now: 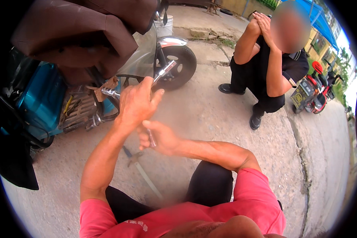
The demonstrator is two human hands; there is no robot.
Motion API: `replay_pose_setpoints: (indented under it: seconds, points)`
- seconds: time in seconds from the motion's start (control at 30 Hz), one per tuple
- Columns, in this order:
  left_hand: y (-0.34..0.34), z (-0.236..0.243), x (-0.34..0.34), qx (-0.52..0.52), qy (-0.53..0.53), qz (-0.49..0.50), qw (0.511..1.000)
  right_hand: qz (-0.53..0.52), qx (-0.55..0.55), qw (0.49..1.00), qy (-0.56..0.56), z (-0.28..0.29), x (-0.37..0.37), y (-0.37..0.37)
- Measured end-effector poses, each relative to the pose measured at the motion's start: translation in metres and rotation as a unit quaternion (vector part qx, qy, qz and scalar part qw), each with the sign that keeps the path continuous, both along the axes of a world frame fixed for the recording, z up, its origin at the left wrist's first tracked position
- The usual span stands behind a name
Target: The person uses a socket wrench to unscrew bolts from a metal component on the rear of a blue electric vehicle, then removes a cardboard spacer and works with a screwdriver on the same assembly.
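Near the blue bike [41,97], my left hand [137,102] wraps the shiny wrench [166,70] and my right hand [164,137] pinches its low end, so I guess I'm readying it, which next needs steady fingers.

A person in black [275,75] crouches between a red scooter [316,89] and what seems a white bucket [165,27].

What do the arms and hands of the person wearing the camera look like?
The left hand and right hand have no gloves. No watch or bracelet shows on the wrists, and the forearms are bare. Up by the elbows come short, plain pinkish-red sleeves. I see no cables.
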State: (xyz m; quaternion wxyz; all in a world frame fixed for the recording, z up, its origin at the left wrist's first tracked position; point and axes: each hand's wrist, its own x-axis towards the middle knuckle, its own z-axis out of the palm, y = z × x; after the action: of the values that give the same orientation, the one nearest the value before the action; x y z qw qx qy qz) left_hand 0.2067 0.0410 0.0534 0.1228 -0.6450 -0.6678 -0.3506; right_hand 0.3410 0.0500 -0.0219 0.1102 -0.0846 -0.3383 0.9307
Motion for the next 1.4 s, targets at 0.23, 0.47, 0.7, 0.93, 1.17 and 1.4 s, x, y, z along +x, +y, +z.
replay_pose_setpoints:
  seconds: [0.23, 0.47, 0.7, 0.93, 1.17, 1.4]
  points:
    - [0.0, 0.011, 0.002, -0.051, -0.035, -0.003, 0.998, -0.009, 0.04, 0.999, 0.009, -0.002, -0.002, 0.004]
    - [0.0, 0.01, -0.004, -0.099, -0.057, -0.005, 0.993, -0.009, 0.519, 0.841, -0.154, 0.036, 0.019, 0.011]
    - [0.002, -0.001, -0.006, -0.051, -0.014, -0.002, 0.999, -0.029, 0.861, 0.476, -0.175, 0.084, 0.048, 0.0]
    - [0.002, -0.001, -0.009, -0.056, -0.018, -0.01, 0.998, -0.034, 0.887, 0.449, 0.097, 0.137, 0.027, -0.074]
    - [0.011, -0.001, -0.007, -0.036, -0.008, -0.032, 0.999, -0.018, 0.887, 0.393, 0.242, 0.148, 0.001, -0.106]
    - [-0.005, 0.01, -0.015, -0.053, -0.054, -0.046, 0.996, 0.11, 0.824, 0.495, 0.254, 0.165, 0.001, -0.087]
